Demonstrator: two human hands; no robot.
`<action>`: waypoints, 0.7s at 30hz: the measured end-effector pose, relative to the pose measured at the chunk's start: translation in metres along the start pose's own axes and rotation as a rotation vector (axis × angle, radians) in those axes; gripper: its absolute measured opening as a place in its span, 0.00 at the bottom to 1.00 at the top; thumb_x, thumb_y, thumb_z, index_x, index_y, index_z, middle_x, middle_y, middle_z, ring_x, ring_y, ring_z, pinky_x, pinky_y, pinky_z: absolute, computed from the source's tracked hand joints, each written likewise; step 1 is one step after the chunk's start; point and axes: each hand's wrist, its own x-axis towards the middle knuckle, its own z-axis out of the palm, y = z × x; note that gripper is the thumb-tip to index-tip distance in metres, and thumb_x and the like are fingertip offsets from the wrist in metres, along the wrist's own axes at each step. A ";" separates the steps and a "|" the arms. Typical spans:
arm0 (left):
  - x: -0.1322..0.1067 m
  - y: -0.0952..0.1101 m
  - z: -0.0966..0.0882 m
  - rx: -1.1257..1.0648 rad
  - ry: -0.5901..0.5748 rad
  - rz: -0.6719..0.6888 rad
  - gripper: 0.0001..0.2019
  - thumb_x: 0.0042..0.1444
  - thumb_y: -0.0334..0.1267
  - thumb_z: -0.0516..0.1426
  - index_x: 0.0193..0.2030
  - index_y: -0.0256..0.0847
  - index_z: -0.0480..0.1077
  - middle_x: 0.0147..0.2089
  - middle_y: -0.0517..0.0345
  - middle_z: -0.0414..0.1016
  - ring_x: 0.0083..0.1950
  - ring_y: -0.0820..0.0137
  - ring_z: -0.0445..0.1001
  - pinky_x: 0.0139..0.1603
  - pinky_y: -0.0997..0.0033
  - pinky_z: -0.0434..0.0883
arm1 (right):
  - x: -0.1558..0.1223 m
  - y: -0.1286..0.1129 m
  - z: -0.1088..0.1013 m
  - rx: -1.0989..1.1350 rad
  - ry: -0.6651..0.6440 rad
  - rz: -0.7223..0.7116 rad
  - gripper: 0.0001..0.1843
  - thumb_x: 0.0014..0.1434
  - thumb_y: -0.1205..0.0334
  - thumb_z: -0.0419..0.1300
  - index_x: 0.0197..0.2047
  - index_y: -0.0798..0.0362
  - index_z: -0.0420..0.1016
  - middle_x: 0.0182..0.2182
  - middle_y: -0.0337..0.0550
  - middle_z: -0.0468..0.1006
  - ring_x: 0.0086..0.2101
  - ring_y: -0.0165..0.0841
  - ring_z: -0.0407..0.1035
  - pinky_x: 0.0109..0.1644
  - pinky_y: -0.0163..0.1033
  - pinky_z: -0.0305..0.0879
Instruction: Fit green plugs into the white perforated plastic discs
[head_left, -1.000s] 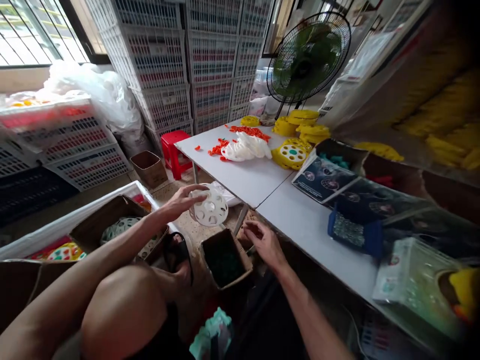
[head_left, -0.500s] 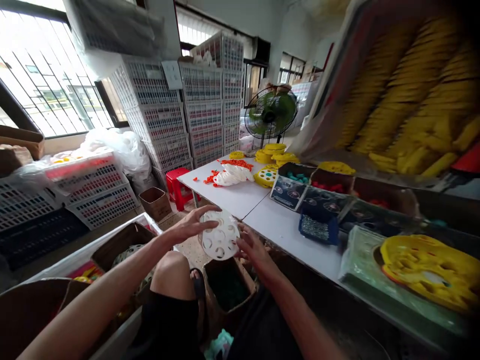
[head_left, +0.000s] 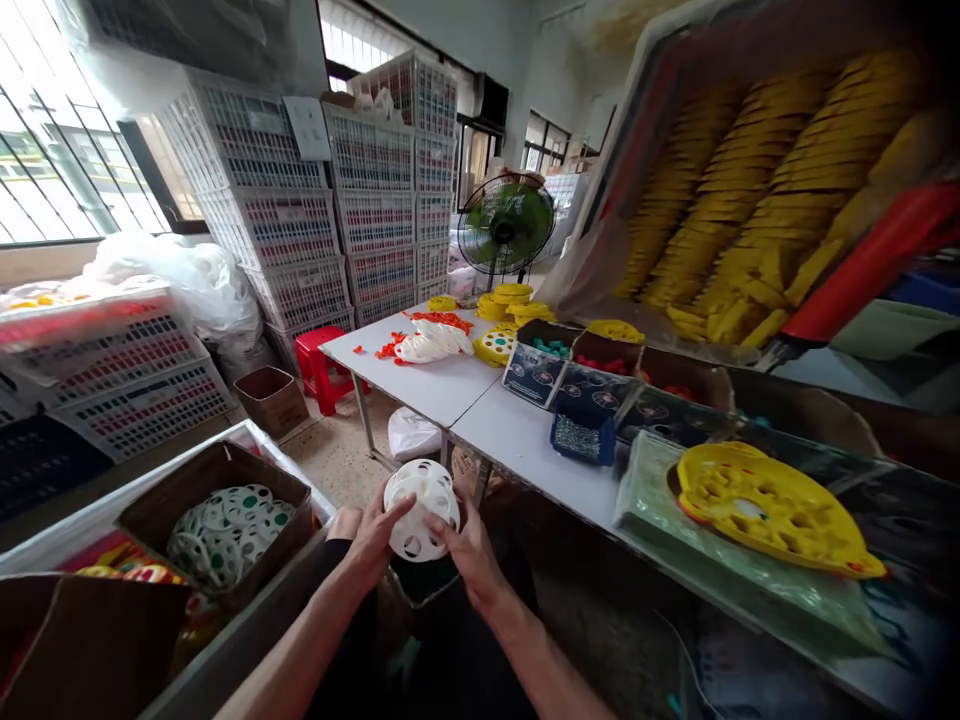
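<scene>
White and holed, in the head view: gripping a disc (head_left: 421,492) between left hand (head_left: 374,538) and right hand (head_left: 472,556), curling fingers partway round its opposite edges, laying both thumbs over its face, holding it above an open box (head_left: 435,594)

White table (head_left: 480,428): orange pieces (head_left: 448,320), yellow discs (head_left: 511,300), blue tray (head_left: 608,441)

The left forearm (head_left: 319,615) and right forearm (head_left: 521,630), both bare, reach from the near edge and draw together toward the far side. The left hand (head_left: 369,538) and right hand (head_left: 474,550) face each other in a two-handed grasp, thumbs (head_left: 402,506) angled inward on top. A bent knee (head_left: 345,522) shows just left.
</scene>
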 end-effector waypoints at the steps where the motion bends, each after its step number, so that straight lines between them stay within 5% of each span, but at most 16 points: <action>1: 0.005 -0.008 -0.006 -0.033 0.023 -0.005 0.41 0.47 0.51 0.69 0.66 0.40 0.63 0.53 0.46 0.80 0.50 0.53 0.80 0.44 0.61 0.77 | 0.002 0.007 -0.004 -0.021 -0.019 0.037 0.40 0.54 0.43 0.68 0.65 0.50 0.65 0.58 0.51 0.76 0.56 0.46 0.73 0.56 0.51 0.74; 5: 0.034 -0.033 -0.049 0.000 0.192 0.019 0.40 0.45 0.52 0.70 0.64 0.41 0.66 0.52 0.48 0.80 0.48 0.58 0.80 0.43 0.65 0.76 | 0.028 0.051 -0.033 -0.384 -0.092 0.155 0.33 0.64 0.37 0.52 0.60 0.55 0.71 0.51 0.53 0.80 0.49 0.43 0.77 0.47 0.47 0.77; 10: 0.087 -0.058 -0.105 -0.016 0.409 0.010 0.39 0.46 0.51 0.70 0.64 0.43 0.66 0.58 0.51 0.77 0.51 0.61 0.78 0.48 0.67 0.75 | 0.086 0.141 -0.061 -0.764 -0.276 0.352 0.20 0.58 0.55 0.61 0.49 0.57 0.79 0.43 0.52 0.83 0.45 0.44 0.78 0.53 0.47 0.72; 15: 0.142 -0.083 -0.128 0.001 0.589 0.029 0.35 0.49 0.49 0.68 0.64 0.43 0.67 0.61 0.50 0.75 0.59 0.60 0.74 0.57 0.66 0.72 | 0.126 0.242 -0.060 -1.140 -0.495 0.579 0.29 0.55 0.68 0.64 0.61 0.57 0.72 0.60 0.58 0.73 0.62 0.48 0.65 0.68 0.51 0.56; 21: 0.178 -0.111 -0.150 0.084 0.793 -0.054 0.36 0.51 0.51 0.67 0.66 0.46 0.65 0.64 0.51 0.73 0.63 0.55 0.72 0.60 0.63 0.71 | 0.155 0.344 -0.060 -1.467 -0.761 0.746 0.33 0.61 0.61 0.66 0.67 0.55 0.64 0.68 0.56 0.62 0.66 0.51 0.57 0.68 0.62 0.54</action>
